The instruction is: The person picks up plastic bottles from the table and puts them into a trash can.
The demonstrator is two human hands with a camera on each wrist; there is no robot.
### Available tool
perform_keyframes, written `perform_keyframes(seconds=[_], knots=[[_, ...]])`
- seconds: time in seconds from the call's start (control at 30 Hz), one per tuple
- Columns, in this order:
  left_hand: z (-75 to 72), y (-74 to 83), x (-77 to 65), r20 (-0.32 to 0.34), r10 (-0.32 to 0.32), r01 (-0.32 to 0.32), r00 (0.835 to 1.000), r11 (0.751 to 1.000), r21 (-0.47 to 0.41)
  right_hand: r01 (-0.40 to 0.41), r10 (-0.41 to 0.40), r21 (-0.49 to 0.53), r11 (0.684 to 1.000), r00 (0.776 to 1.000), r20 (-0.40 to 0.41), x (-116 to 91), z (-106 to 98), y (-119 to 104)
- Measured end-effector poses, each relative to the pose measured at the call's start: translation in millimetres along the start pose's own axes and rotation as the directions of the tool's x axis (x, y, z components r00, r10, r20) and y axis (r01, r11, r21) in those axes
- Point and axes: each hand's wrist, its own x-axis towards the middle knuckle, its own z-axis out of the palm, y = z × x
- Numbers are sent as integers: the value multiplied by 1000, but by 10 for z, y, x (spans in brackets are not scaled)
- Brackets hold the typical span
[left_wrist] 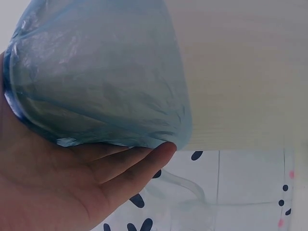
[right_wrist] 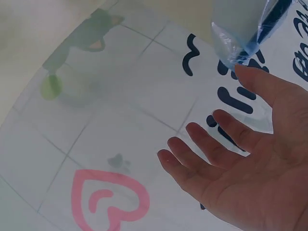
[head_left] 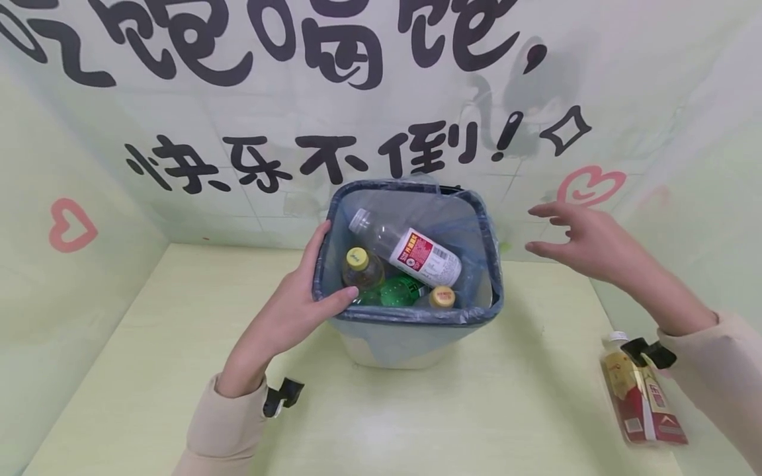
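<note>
A trash bin [head_left: 393, 347] lined with a translucent blue bag [left_wrist: 110, 82] stands on the table. My left hand [head_left: 294, 307] holds its near left corner, thumb over the rim and fingers along the outside. Inside lie a clear bottle [head_left: 425, 258] with a red and white label, a yellow-capped bottle [head_left: 362, 268], a green bottle [head_left: 401, 291] and a bottle with an orange-yellow cap [head_left: 442, 297]. To the right of the bin, my right hand [head_left: 580, 241] is in the air with its fingers spread and holds nothing, as the right wrist view [right_wrist: 240, 144] also shows.
On the table's right side lies a bottle [head_left: 643, 396] with a white cap and red-yellow label, partly below the right sleeve [head_left: 720, 370]. A printed wall sheet [head_left: 268, 218] rises behind the bin, and pale side panels flank the table [head_left: 196, 297].
</note>
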Motion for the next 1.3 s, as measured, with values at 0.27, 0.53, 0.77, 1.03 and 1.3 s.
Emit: perform_keyframes(seconds=[0.27,0.53,0.77,1.03,1.3], knots=[[5,23,24,2,3,-3,1000,1000,3,-51,51,23,998,999,7,-54,32,117],[-2,37,35,3,4,-4,1000,1000,5,-66,66,17,998,998,15,-101,77,206],[5,32,17,15,6,-6,1000,1000,6,-70,70,29,997,998,7,-233,170,366],[16,24,-4,-7,12,-12,1000,1000,10,-109,108,43,993,994,17,-347,180,573],[13,6,-14,-10,22,-22,1000,1000,-9,-156,154,41,987,987,42,-508,269,818]])
